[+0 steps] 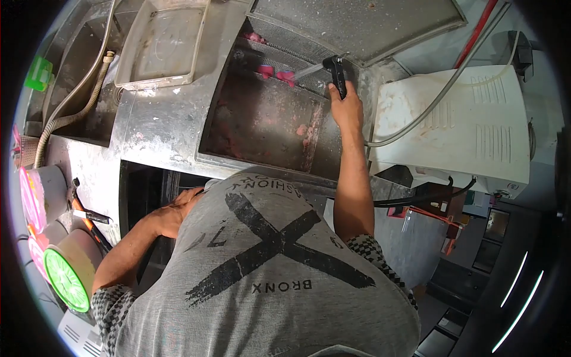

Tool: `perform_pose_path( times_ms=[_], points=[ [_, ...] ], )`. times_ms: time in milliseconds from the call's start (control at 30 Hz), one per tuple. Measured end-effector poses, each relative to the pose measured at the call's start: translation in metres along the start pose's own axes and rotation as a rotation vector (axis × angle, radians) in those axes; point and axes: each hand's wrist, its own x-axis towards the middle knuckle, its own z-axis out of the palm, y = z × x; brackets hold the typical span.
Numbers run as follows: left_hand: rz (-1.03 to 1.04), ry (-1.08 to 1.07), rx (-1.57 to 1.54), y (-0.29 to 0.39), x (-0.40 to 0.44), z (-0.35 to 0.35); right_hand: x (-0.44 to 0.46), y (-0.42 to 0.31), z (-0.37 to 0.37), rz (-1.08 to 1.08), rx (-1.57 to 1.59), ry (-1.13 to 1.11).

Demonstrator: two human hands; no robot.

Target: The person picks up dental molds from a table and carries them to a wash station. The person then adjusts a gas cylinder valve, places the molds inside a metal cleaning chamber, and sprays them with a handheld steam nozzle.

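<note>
Spray gun [338,80] lies beyond the left hand [173,215], which sits by the waist, half hidden, its hold impossible to tell. Farther, over the metal basin [256,134], the right hand [347,109] wraps its grip; its stream meets pink pieces [285,77].

Black spray gun [338,70], head facing left, pale jet [308,72] reaching pink pieces [285,76] in stained metal basin [262,110].

Glossy sprayer [339,81], dull metal basin [250,107]
</note>
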Motion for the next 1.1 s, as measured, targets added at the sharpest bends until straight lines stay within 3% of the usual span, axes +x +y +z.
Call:
perform_pose_path(
  times_ms=[1100],
  points=[
    [0.004, -0.007, 0.093, -0.015, 0.000, 0.007, 0.002, 0.001, 0.002, -0.031, -0.043, 0.017]
  ],
)
